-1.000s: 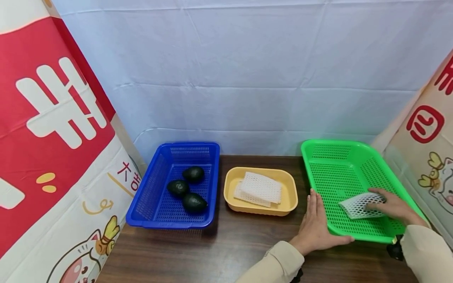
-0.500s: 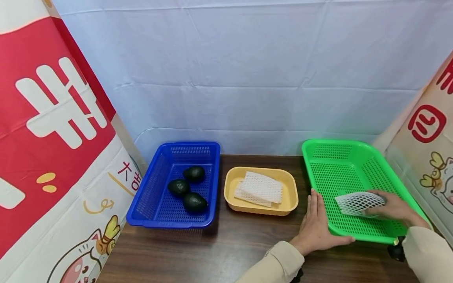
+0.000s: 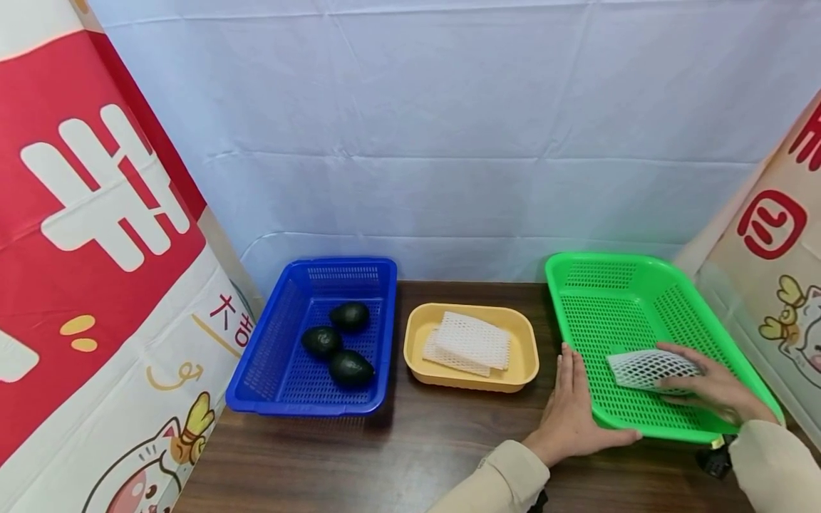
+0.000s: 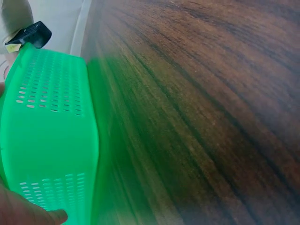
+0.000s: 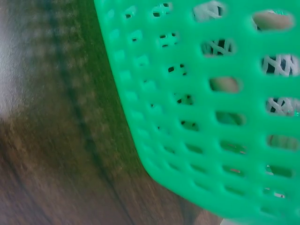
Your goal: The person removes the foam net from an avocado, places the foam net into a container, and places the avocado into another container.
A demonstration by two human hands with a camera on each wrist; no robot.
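My right hand (image 3: pixel 723 388) holds a white foam net sleeve (image 3: pixel 644 370) inside the green basket (image 3: pixel 606 310), thumb and fingers on either side of its right end. The sleeve bulges, and something dark shows through its mesh. From the right wrist, the green basket wall (image 5: pixel 187 110) hides most of that hand and the sleeve. My left hand (image 3: pixel 573 420) rests against the basket's near left corner, fingers straight along the left side and thumb along the front. In the left wrist view, part of the left hand (image 4: pixel 28 208) touches the basket wall (image 4: pixel 51 140).
A yellow tray (image 3: pixel 420 365) in the middle holds flat white foam net sleeves (image 3: pixel 471 340). The blue basket (image 3: pixel 301 408) on the left contains three avocados (image 3: pixel 350 368). All stand on a dark wooden table (image 3: pixel 398 456), with a pale cloth (image 3: pixel 410 192) behind.
Inside the green basket, my right hand has brought the sleeve slightly left, and it now looks fuller. Its fingers have moved further along the sleeve. The left hand has stayed in place.
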